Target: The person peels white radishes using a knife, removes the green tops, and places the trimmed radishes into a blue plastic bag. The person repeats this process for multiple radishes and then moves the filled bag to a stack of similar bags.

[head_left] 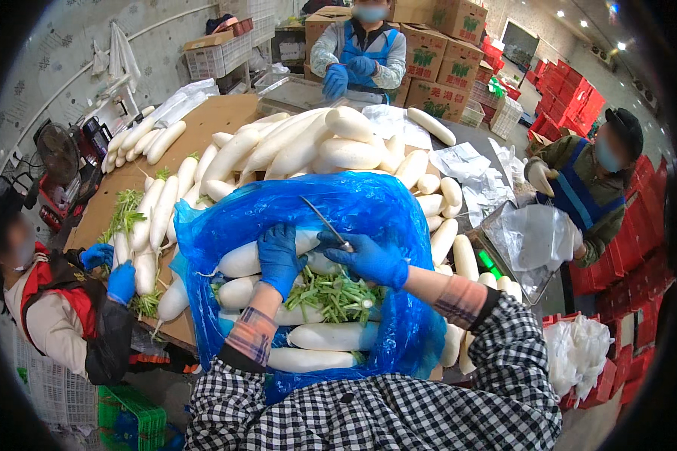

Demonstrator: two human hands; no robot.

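Note:
My left hand [279,256], in a blue glove, grips a white daikon radish [240,262] across its middle. A knife with a narrow metal blade [319,215] is in my gloved right hand [369,259], its tip pointing away and to the left. Both hands are over an opened blue plastic bag liner [231,211], whose sides stand up around the contents. Inside it, cut green stems [330,296] lie over several daikon radishes [333,336]. My fingers hide most of the knife's handle.
A large daikon pile [299,141] lies beyond the bag on a cardboard-covered table [203,121]. At left, a co-worker's gloved hands [110,270] touch radishes; another person [361,56] stands opposite. A third person at right holds clear plastic [536,237] near a metal tray [493,222].

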